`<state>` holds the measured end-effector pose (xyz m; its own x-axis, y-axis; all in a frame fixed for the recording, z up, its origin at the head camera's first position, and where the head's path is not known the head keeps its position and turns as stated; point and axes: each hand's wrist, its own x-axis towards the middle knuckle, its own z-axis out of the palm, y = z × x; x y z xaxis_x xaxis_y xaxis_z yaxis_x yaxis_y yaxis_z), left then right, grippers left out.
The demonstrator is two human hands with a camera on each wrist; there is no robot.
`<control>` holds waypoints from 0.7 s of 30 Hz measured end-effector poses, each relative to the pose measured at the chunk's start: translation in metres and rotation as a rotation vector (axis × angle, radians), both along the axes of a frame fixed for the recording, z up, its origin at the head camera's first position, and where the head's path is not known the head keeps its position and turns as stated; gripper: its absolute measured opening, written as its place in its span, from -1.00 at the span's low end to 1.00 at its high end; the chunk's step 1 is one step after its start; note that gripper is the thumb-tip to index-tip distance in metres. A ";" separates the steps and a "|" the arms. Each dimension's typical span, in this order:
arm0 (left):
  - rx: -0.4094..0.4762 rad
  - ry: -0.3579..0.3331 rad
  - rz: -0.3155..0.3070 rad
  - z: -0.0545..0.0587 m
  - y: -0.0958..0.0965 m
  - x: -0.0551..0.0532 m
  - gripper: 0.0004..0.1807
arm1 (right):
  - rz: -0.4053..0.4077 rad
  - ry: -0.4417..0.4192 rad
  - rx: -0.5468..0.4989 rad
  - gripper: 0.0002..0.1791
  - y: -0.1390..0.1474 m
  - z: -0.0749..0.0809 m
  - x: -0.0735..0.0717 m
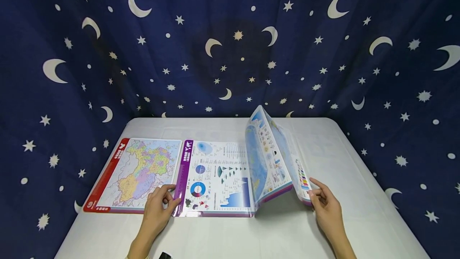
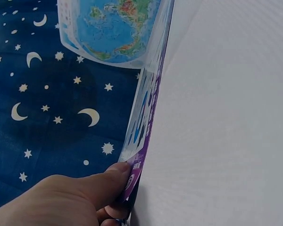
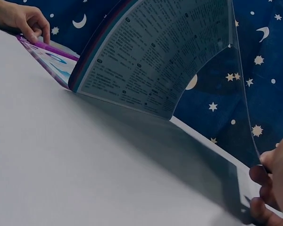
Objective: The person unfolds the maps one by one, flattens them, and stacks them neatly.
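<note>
A glossy folding world map point(image 1: 215, 179) with a purple left border stands partly unfolded on the table. Its left panel, printed with charts, lies low, while the middle panels point(image 1: 266, 155) rise in a peaked fold. My left hand point(image 1: 158, 207) pinches the lower left corner at the purple border, thumb on top in the left wrist view. At the other end, my right hand point(image 1: 328, 207) pinches the lower right edge of the last panel, which bends upward. Dense printed text covers the back of a panel point(image 3: 137, 66) in the right wrist view.
A second map point(image 1: 147, 171) with a red border and coloured regions lies flat at the left, close beside the purple one. Both rest on a white-covered table point(image 1: 287, 235). Behind and around hangs a dark blue curtain point(image 1: 237, 51) with moons and stars.
</note>
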<state>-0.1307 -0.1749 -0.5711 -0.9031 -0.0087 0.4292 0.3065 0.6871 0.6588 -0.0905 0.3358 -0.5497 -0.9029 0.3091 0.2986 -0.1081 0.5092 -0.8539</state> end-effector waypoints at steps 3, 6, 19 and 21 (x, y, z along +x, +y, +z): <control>-0.005 0.006 0.001 0.000 0.000 0.000 -0.53 | -0.021 -0.017 0.016 -0.51 0.005 0.000 0.000; -0.007 0.013 -0.002 -0.001 -0.001 -0.001 -0.53 | -0.049 -0.038 0.027 -0.51 0.010 0.001 0.001; -0.001 0.019 -0.008 -0.001 0.000 -0.001 -0.53 | -0.213 -0.087 -0.014 -0.53 0.034 0.002 0.005; 0.000 0.017 -0.007 -0.001 0.000 -0.001 -0.53 | -0.267 -0.110 -0.034 -0.55 0.037 0.002 0.005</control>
